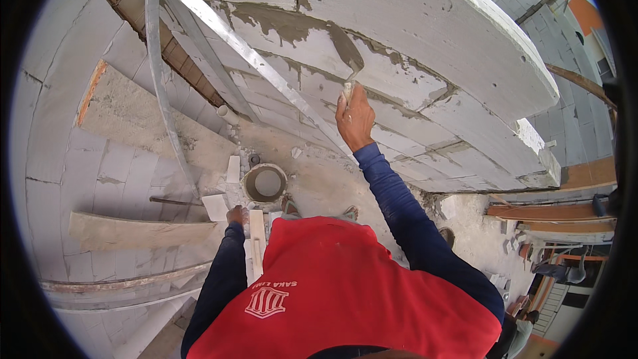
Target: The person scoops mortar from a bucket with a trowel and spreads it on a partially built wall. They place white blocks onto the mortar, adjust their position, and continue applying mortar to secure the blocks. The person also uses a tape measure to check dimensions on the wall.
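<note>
My right hand (355, 119) is closed around the pale handle of a trowel (345, 50). Its mortar-coated blade lies against the side of a wall of white blocks (399, 80). Wet grey mortar (279, 25) is smeared along the joints around and left of the blade. Down on the left, my left hand (237, 214) hangs low beside a pale block piece (214, 207); its fingers are too small and hidden to read. A round bucket (267, 183) with a grey rim stands on the floor ahead of my feet.
A long metal straightedge (256, 60) slants across the wall's left part. Planks (139, 231) and a broad board (133, 110) lie at the left. Rubble and block offcuts litter the dusty floor (319, 173). Another person (522, 332) is at the lower right edge.
</note>
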{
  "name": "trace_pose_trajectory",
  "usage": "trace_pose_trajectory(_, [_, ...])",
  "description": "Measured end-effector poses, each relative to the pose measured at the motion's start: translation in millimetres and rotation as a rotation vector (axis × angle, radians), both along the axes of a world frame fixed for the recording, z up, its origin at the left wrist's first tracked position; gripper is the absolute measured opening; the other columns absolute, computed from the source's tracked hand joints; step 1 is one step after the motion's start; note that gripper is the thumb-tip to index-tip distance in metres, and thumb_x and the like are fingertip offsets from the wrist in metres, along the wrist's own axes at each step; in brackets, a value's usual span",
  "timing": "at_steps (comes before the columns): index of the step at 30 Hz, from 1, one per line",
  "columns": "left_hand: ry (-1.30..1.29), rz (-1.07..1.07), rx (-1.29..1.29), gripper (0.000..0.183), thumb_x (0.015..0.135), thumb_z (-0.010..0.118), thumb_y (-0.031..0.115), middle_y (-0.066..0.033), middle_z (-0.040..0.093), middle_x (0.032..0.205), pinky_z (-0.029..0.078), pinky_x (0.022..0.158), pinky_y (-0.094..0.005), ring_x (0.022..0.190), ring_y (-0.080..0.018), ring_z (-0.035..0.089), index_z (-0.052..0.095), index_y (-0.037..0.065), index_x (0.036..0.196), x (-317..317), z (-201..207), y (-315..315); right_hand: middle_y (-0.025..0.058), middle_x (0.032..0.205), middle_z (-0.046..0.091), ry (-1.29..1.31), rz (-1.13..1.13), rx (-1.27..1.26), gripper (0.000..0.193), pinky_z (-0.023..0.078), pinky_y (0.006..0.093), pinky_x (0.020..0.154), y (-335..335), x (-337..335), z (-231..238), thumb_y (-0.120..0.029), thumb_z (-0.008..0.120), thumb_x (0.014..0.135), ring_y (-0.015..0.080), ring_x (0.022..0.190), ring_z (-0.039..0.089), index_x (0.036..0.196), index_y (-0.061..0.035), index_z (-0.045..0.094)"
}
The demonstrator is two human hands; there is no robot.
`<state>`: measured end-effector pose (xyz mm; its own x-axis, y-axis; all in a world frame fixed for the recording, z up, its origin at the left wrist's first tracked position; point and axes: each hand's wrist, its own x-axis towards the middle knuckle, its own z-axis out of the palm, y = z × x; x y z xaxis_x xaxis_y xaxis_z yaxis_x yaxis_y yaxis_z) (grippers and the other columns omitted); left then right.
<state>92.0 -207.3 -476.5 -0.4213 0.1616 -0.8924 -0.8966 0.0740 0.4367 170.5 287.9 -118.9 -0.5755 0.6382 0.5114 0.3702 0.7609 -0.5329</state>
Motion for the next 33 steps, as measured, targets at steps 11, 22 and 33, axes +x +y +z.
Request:
trace_pose_trajectory(11, [-0.141, -0.169, -0.265, 0.027, 0.100, 0.052, 0.034, -0.0037, 0.071, 0.111, 0.050, 0.075, -0.0480, 0.092, -0.0243, 0.068, 0.064, 0.017, 0.117, 149, 10, 65, 0.0242, 0.098, 0.064, -0.077, -0.135, 0.124, 0.032, 0.053, 0.0494, 0.068, 86, 180, 13, -0.011, 0.065, 0.095, 0.0444, 0.080, 0.066, 0.123, 0.0021, 0.056])
trace_pose_trajectory(22, [0.184, -0.615, -0.146, 0.034, 0.103, 0.047, 0.036, -0.0088, 0.070, 0.118, 0.049, 0.076, -0.0437, 0.092, -0.0250, 0.064, 0.060, 0.016, 0.127, 131, -18, 82, 0.0390, 0.123, 0.059, 0.116, -0.657, -0.156, 0.081, 0.048, 0.0484, 0.094, 170, 354, -55, -0.046, 0.054, 0.106, 0.0456, 0.109, 0.062, 0.147, 0.0199, 0.033])
trace_pose_trajectory(33, [0.196, -0.733, -0.495, 0.024, 0.097, 0.053, 0.025, -0.0088, 0.076, 0.105, 0.057, 0.068, -0.0450, 0.086, -0.0225, 0.073, 0.070, 0.011, 0.105, 143, -95, 25, 0.0244, 0.093, 0.064, -0.354, -1.057, -0.501, 0.062, 0.052, 0.0500, 0.073, 19, 489, -212, -0.053, 0.056, 0.099, 0.0378, 0.083, 0.064, 0.106, 0.0082, 0.060])
